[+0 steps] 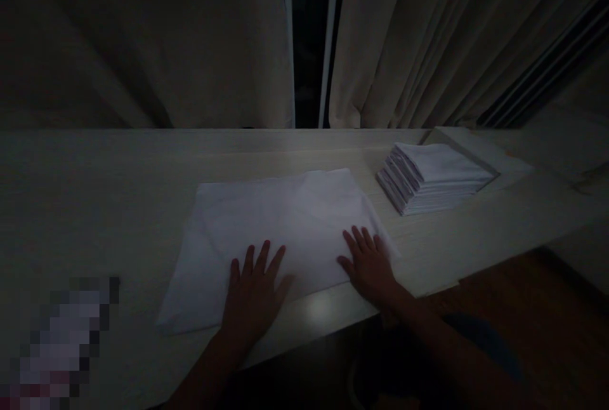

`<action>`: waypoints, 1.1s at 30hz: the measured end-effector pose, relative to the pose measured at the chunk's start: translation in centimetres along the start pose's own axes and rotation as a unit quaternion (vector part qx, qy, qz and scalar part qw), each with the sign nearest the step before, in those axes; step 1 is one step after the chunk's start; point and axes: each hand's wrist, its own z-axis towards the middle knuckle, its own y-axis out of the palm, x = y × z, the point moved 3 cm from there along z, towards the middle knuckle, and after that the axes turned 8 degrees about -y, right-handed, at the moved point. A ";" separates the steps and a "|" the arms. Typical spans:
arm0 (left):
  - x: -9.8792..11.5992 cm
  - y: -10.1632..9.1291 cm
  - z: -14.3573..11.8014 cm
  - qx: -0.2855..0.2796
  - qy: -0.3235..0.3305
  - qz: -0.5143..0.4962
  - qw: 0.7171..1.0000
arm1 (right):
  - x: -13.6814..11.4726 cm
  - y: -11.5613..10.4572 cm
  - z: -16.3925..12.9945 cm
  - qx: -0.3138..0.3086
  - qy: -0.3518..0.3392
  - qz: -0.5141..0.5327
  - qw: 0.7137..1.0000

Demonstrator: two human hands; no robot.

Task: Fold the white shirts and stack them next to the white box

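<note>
Left hand (254, 292): flat, fingers spread, pressing white cloth (280, 232), grasping nothing.
Right hand (368, 264): likewise flat on the cloth.
Stack (432, 178): folded white cloths, square.

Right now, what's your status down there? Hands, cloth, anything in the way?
Left hand and right hand flat, fingers spread, on the white cloth. Cloth lies spread on the table. Stack of folded cloths sits apart at right, not in the way.

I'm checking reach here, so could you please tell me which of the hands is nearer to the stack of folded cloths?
Right. The right hand rests on the flat cloth, nearest the stack; the left hand lies farther away.
</note>
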 end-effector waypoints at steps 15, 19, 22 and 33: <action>1.2 -1.0 -1.4 -0.009 -0.013 0.022 1.000 | 2.1 -1.0 -0.2 0.046 0.019 -0.036 0.998; 2.3 -1.0 -2.6 -0.002 0.005 0.009 1.000 | -4.4 -2.2 0.8 0.041 -0.090 -0.004 0.995; 2.6 -1.1 -3.2 0.002 0.016 -0.002 1.000 | -8.5 -1.6 1.4 0.007 -0.161 0.035 0.986; 2.2 -0.6 -3.4 0.008 0.014 -0.022 1.000 | -10.1 2.4 11.4 -0.059 -0.160 0.039 0.985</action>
